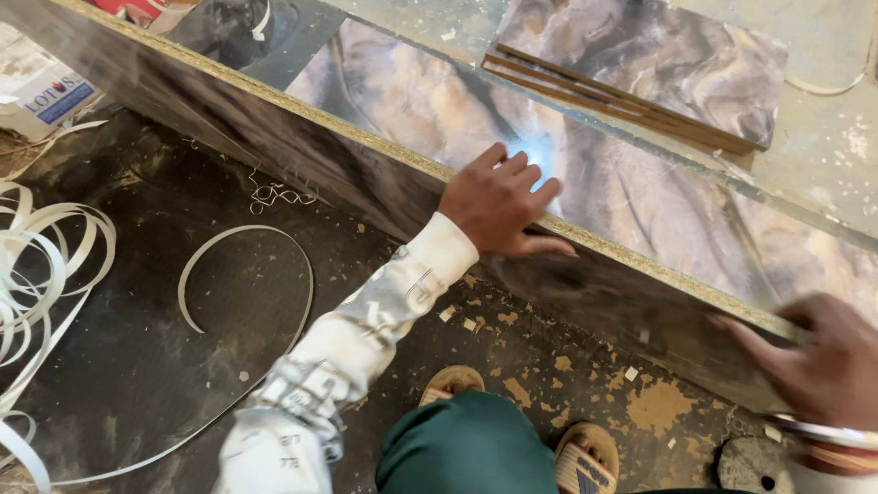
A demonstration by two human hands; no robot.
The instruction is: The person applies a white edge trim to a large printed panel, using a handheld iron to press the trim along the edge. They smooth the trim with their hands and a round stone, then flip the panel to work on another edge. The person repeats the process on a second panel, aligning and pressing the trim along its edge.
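Flat and spread, the left hand (501, 203) rests on the top edge of a long laminated board (640, 206) with a marbled brown face, fingers draped over its raw chipboard edge, clasping nothing. Blurred at the lower right, the right hand (819, 361) touches the same board edge with fingers extended; whether it grips anything cannot be told. White edge-banding strips (41, 274) curl on the dark floor (137, 366) to the left, and sandalled feet (585, 462) stand just below the board.

Pale patterned long sleeve (366, 320) with small dark markings, buttoned cuff, dark green trousers (457, 453), tan striped sandals (585, 462) on both feet
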